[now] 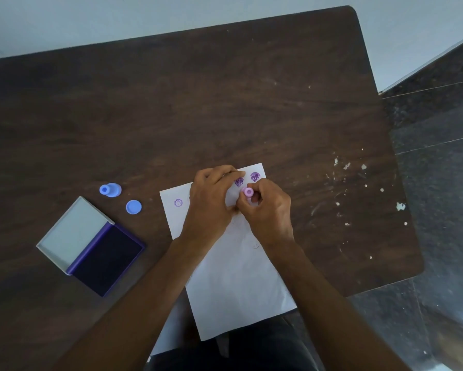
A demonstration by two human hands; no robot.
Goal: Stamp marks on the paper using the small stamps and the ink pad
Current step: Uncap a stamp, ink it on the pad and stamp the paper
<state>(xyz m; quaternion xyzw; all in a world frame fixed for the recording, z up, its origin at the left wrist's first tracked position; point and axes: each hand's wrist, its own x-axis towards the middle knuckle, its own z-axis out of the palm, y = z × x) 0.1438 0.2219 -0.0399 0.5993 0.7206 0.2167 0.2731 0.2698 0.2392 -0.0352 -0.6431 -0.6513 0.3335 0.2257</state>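
Paper (235, 277) lay nearest, a white sheet whose near edge hung past the table (225, 103) rim toward the person's lap, its far end carrying two purple marks at the right corner and a fainter one near the left edge. Both forearms crossed it to reach that far end. The right hand (268, 210) had thumb and fingers closed round a small pink stamp (248, 192), held about upright over the sheet just near of the two marks. The left hand (211, 199) lay on the paper, touching the right, its fingers bent toward the stamp; whether they gripped it or only steadied the sheet could not be told.

To print cleanly, the stamp likely needed a straight, even press without rocking, with the sheet pinned flat, placed clear of the existing marks.

An open ink pad (107, 261) sat well to the left, and beyond it a blue stamp (111, 189) lay on its side beside a blue cap (133, 207).
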